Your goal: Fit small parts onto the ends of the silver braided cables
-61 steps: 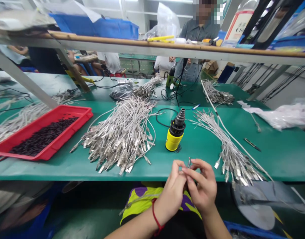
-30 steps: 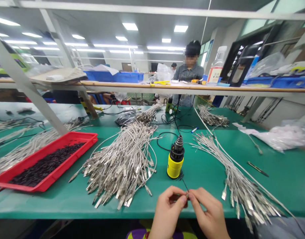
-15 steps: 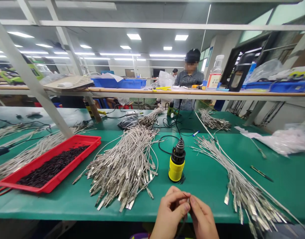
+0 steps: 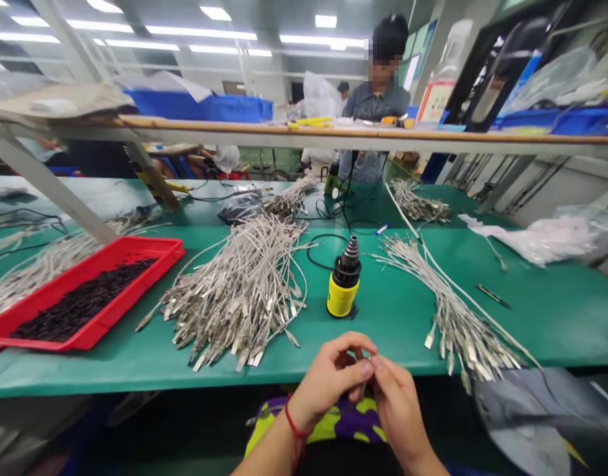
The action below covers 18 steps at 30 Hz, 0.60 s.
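My left hand (image 4: 341, 370) and my right hand (image 4: 394, 387) meet at the fingertips, just over the table's front edge. Both are closed, pinching a thin grey cable (image 4: 368, 361), most of which the fingers hide. Beyond them a yellow and black heat gun (image 4: 343, 291) stands upright, nozzle pointing up. To its left lies a big heap of grey USB cables (image 4: 239, 297), plugs toward me. A smaller bundle of USB cables (image 4: 453, 304) is spread out on the right. Short black tube pieces (image 4: 86, 297) fill much of a red tray (image 4: 168, 250) at the left.
A green table (image 4: 393, 330) carries all this. Above its back runs a shelf (image 4: 264, 135) with blue bins (image 4: 239, 109) and a bottle (image 4: 440, 79). A pen (image 4: 493, 295) and a plastic bag (image 4: 542, 238) lie to the right. Another person (image 4: 378, 99) stands behind the shelf.
My view has tipped downward, so the table and shelf sit higher in the picture and my lap shows. Both hands stay pinched together, and the cable between them is more hidden.
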Available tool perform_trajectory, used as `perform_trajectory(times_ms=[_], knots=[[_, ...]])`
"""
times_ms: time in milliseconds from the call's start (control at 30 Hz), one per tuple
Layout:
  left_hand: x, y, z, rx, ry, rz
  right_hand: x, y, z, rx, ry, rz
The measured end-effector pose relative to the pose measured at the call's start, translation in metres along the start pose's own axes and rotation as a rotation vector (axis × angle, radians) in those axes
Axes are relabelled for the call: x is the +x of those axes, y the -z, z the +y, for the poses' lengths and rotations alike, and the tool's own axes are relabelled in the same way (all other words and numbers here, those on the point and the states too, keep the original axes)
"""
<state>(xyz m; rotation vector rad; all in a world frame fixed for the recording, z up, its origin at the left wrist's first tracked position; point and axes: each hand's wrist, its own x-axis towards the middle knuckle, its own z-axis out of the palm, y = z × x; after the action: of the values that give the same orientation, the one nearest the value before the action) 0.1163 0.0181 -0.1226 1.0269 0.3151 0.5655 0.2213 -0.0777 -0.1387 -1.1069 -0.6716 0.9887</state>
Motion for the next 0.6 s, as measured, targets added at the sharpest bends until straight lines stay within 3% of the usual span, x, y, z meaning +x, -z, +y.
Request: perform_trajectory(times_ms=[267,400,600], knots=[[-0.001,0.005,0.004,0.175,-0.115,0.161,0.002,-0.004,0.002,0.039,-0.1,0.002],[0.002,0.004,0.003,0.154,-0.131,0.143,-0.001,-0.004,0.005,0.099,-0.088,0.006],[0.002,0.001,0.006,0.272,-0.119,0.078,0.001,0.0,-0.009,-0.161,0.034,0.065]])
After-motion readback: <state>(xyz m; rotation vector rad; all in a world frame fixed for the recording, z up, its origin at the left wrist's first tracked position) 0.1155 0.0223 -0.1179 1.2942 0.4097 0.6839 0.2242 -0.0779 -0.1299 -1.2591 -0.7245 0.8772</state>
